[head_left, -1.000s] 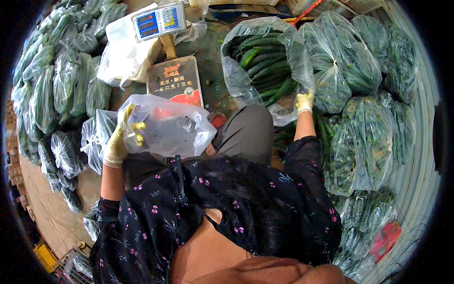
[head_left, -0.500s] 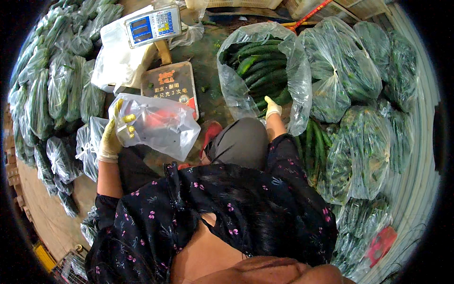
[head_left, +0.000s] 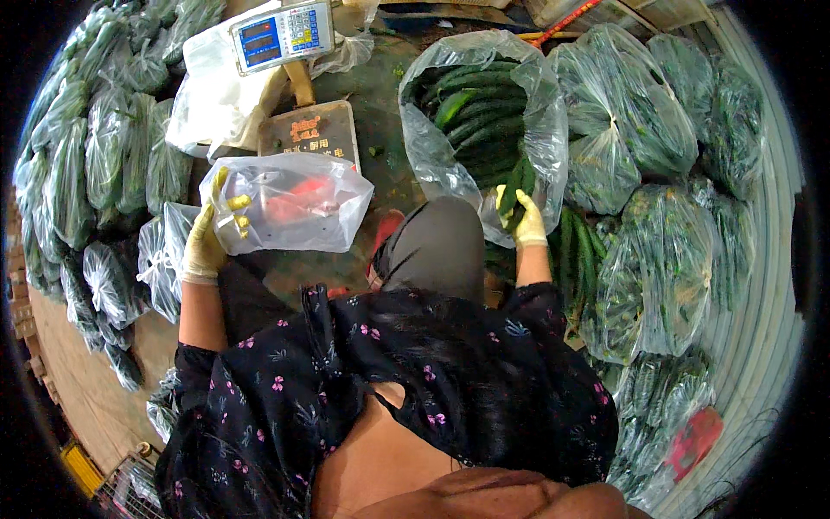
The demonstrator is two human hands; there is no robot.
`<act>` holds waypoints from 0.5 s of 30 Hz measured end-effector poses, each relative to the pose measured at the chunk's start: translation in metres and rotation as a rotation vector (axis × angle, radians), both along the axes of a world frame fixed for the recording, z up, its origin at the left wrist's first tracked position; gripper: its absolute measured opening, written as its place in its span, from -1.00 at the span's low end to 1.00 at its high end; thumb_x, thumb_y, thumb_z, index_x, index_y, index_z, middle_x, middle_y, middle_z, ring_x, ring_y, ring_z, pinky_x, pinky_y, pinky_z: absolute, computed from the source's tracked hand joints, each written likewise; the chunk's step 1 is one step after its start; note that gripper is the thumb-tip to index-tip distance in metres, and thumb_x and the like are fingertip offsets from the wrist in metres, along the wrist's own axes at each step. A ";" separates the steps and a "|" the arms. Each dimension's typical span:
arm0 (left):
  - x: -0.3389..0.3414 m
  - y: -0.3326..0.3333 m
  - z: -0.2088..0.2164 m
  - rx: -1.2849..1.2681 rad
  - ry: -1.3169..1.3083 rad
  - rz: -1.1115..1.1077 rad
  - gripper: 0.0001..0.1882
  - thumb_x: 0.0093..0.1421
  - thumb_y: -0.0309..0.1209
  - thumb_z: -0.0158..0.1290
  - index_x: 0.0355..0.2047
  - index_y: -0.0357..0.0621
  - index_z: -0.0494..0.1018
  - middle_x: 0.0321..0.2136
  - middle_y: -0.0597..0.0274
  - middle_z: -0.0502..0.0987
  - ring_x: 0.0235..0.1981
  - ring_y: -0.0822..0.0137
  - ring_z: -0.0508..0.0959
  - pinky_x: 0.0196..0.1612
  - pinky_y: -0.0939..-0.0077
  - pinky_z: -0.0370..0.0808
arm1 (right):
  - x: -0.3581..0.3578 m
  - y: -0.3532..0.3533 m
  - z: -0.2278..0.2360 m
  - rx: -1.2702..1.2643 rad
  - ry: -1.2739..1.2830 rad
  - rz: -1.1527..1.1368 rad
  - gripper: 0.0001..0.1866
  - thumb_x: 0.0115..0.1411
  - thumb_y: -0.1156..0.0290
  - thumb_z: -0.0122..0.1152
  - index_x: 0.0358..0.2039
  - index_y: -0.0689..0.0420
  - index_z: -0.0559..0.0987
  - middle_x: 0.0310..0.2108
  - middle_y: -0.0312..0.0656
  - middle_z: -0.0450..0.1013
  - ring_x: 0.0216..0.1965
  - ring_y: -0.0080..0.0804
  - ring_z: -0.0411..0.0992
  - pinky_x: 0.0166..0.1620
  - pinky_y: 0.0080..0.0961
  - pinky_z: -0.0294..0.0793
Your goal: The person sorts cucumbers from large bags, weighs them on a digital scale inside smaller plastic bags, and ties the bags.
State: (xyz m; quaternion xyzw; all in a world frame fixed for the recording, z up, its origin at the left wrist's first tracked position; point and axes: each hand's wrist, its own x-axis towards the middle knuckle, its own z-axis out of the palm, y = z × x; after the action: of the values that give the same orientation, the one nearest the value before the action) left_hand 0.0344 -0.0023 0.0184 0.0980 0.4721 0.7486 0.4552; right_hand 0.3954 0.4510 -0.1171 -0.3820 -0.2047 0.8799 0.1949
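Note:
My left hand point(head_left: 210, 235), in a yellow glove, grips the mouth of an empty clear plastic bag point(head_left: 298, 204) and holds it up over the brown platform of a scale point(head_left: 307, 131). My right hand point(head_left: 521, 216), also gloved, is closed around a few dark green cucumbers point(head_left: 517, 183) at the lower rim of a large open clear bag point(head_left: 484, 117) full of cucumbers. My grey-trousered knee point(head_left: 437, 246) lies between the two hands.
The scale's display head point(head_left: 283, 33) stands at the top, with a white bag point(head_left: 212, 104) beside it. Tied bags of cucumbers are stacked along the left point(head_left: 82, 164) and the right point(head_left: 657, 259). A wooden floor point(head_left: 82, 398) shows lower left.
My right hand has moved left from the bag's right edge into its mouth and closed on cucumbers. My left hand keeps the empty bag raised, now slightly lower and more open.

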 end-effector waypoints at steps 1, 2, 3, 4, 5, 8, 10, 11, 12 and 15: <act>-0.001 0.001 0.000 0.011 -0.007 -0.010 -0.26 0.14 -0.08 -0.03 0.24 0.03 -0.08 -0.17 0.01 0.43 -0.39 0.30 0.47 -0.28 0.45 0.44 | 0.010 -0.017 0.012 0.086 0.032 0.036 -0.52 0.07 0.33 0.09 -0.06 0.39 0.35 -0.27 -0.09 0.43 -0.34 -0.33 0.42 -0.28 -0.48 0.48; -0.001 0.000 -0.001 0.006 0.002 -0.013 -0.27 0.15 -0.08 -0.04 0.24 0.03 -0.08 -0.17 0.01 0.43 -0.38 0.30 0.47 -0.27 0.45 0.44 | 0.016 -0.035 0.024 0.169 0.066 0.077 -0.46 0.07 0.30 0.08 -0.02 0.42 0.32 -0.23 -0.09 0.43 -0.33 -0.36 0.42 -0.29 -0.52 0.47; -0.002 0.000 -0.002 0.002 0.010 -0.016 -0.28 0.15 -0.09 -0.05 0.24 0.03 -0.07 -0.17 0.01 0.43 -0.37 0.30 0.46 -0.26 0.45 0.43 | 0.023 -0.050 0.039 0.238 0.159 0.155 -0.39 0.03 0.29 0.11 0.02 0.44 0.26 -0.19 -0.09 0.41 -0.27 -0.35 0.40 -0.21 -0.54 0.44; -0.002 0.001 -0.002 -0.001 0.017 -0.018 -0.30 0.16 -0.09 -0.06 0.24 0.04 -0.07 -0.17 0.02 0.43 -0.37 0.30 0.46 -0.24 0.44 0.43 | 0.036 -0.061 0.049 0.182 0.178 0.170 -0.29 -0.01 0.33 0.18 0.09 0.42 0.17 -0.19 -0.13 0.39 -0.26 -0.36 0.39 -0.22 -0.56 0.44; -0.001 0.001 0.000 -0.006 0.014 -0.014 -0.32 0.17 -0.09 -0.09 0.23 0.04 -0.05 -0.18 0.02 0.43 -0.35 0.29 0.46 -0.22 0.43 0.41 | 0.042 -0.072 0.058 0.066 0.313 0.203 -0.23 -0.05 0.35 0.23 0.12 0.39 0.11 -0.20 -0.14 0.38 -0.26 -0.35 0.39 -0.21 -0.55 0.44; -0.003 0.002 -0.007 -0.035 0.041 0.007 -0.34 0.18 -0.08 -0.10 0.23 0.06 -0.04 -0.19 0.03 0.43 -0.36 0.29 0.46 -0.22 0.43 0.41 | 0.057 -0.100 0.085 -0.080 0.536 0.243 -0.05 -0.14 0.40 0.32 0.20 0.24 -0.02 -0.17 -0.18 0.33 -0.37 -0.42 0.34 -0.34 -0.59 0.40; -0.007 -0.001 -0.011 -0.004 0.008 -0.029 -0.36 0.19 -0.08 -0.11 0.23 0.09 -0.02 -0.19 0.03 0.43 -0.36 0.29 0.46 -0.23 0.40 0.41 | 0.062 -0.106 0.092 -0.111 0.704 0.287 -0.04 -0.16 0.42 0.32 0.21 0.23 -0.03 -0.16 -0.19 0.33 -0.40 -0.45 0.30 -0.40 -0.62 0.36; -0.008 -0.001 -0.013 -0.005 0.002 -0.027 -0.37 0.19 -0.09 -0.11 0.22 0.09 -0.01 -0.19 0.03 0.43 -0.36 0.29 0.46 -0.24 0.40 0.41 | 0.063 -0.108 0.094 -0.114 0.751 0.281 -0.05 -0.15 0.42 0.31 0.21 0.24 -0.03 -0.17 -0.17 0.34 -0.39 -0.43 0.31 -0.42 -0.60 0.36; -0.009 -0.002 -0.015 -0.005 -0.003 -0.023 -0.37 0.18 -0.09 -0.11 0.22 0.10 0.00 -0.19 0.03 0.43 -0.36 0.29 0.46 -0.24 0.41 0.42 | 0.064 -0.111 0.096 -0.118 0.797 0.276 -0.06 -0.14 0.42 0.30 0.20 0.24 -0.03 -0.18 -0.16 0.34 -0.38 -0.42 0.32 -0.44 -0.59 0.36; -0.013 0.001 -0.018 -0.030 0.006 -0.013 -0.37 0.18 -0.10 -0.09 0.22 0.13 0.01 -0.19 0.05 0.44 -0.37 0.29 0.46 -0.25 0.42 0.42 | 0.061 -0.125 0.112 -0.138 0.895 0.185 -0.16 -0.06 0.40 0.22 0.17 0.33 -0.01 -0.25 -0.06 0.40 -0.39 -0.32 0.37 -0.47 -0.57 0.43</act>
State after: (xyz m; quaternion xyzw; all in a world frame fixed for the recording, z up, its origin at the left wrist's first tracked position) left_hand 0.0216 -0.0011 0.0009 0.0962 0.4839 0.7383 0.4599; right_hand 0.4567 0.3260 -0.0046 0.0433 -0.0743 0.9835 0.1590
